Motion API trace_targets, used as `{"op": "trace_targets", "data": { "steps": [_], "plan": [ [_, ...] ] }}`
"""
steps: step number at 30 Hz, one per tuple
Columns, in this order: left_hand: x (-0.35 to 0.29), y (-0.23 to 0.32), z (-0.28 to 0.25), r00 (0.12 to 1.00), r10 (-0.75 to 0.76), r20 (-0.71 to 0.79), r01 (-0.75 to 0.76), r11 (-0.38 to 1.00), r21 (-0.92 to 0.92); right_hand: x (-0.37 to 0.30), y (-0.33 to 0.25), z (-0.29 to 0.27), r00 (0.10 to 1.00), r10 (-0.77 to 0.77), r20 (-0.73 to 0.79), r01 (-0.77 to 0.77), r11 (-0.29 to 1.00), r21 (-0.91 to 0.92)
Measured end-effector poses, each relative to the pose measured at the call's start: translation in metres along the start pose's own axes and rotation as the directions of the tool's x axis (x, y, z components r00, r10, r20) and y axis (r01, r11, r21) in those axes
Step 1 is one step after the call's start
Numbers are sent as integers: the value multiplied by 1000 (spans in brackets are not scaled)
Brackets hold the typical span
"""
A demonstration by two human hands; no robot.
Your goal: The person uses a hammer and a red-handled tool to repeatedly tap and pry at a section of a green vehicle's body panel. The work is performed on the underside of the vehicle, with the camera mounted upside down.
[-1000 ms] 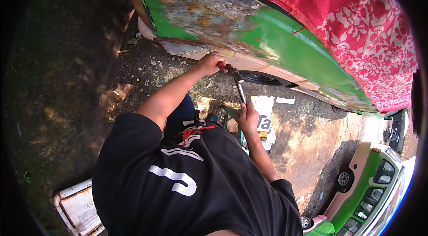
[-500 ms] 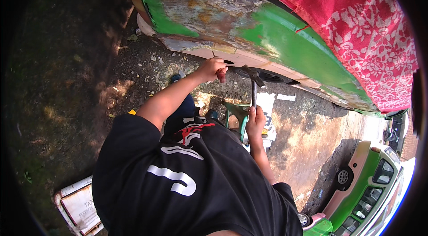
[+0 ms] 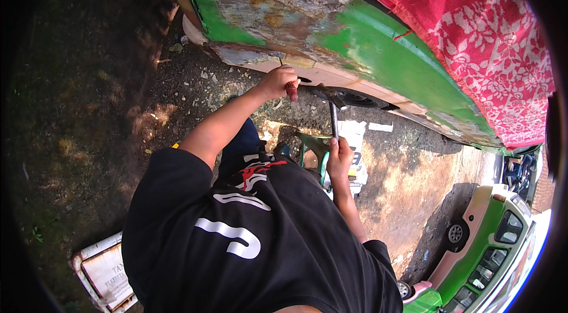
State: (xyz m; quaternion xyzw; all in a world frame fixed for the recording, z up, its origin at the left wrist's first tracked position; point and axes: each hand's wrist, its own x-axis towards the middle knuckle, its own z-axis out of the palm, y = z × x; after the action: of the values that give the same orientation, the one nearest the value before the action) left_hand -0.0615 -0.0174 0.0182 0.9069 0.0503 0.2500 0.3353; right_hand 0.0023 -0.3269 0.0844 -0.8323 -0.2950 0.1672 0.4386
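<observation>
My left hand (image 3: pixel 277 83) is wrapped round a screwdriver (image 3: pixel 291 92). Its red handle sticks out below my fist, and a thin dark shaft rises towards the pale lower edge of the vehicle's body panel (image 3: pixel 322 75). Whether the tip touches the metal I cannot tell. My right hand (image 3: pixel 339 160) grips a hammer (image 3: pixel 333 120) by the lower part of its handle. The hammer's head is raised just right of the screwdriver handle, apart from it. Above both hands the panel is green, with large bare, rusty and scraped patches.
A red floral cloth (image 3: pixel 473 35) drapes over the vehicle at the upper right. A wheel (image 3: pixel 358 99) shows beneath the panel. By my right forearm stands a green stool (image 3: pixel 313 146). Another green and pale van (image 3: pixel 473 248) is parked at the lower right; a framed white board (image 3: pixel 106 271) lies lower left.
The hammer's head has shifted slightly left and up, nearer the screwdriver handle. My left hand has moved a little left and up with the screwdriver.
</observation>
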Motion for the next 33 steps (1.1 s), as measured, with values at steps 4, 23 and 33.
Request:
{"op": "trace_targets", "data": {
  "steps": [4,23,33],
  "plan": [
    [-1,-1,0,999,35,28,-36,999,32,1,-1,3,998,-53,-37,53,999,5],
    [-5,-2,-1,999,39,34,-39,999,-10,2,-9,1,998,-54,9,54,998,-19],
    [5,-1,3,998,-40,-47,35,995,-93,-7,16,17,940,-333,-75,341,910,237]
  ]
}}
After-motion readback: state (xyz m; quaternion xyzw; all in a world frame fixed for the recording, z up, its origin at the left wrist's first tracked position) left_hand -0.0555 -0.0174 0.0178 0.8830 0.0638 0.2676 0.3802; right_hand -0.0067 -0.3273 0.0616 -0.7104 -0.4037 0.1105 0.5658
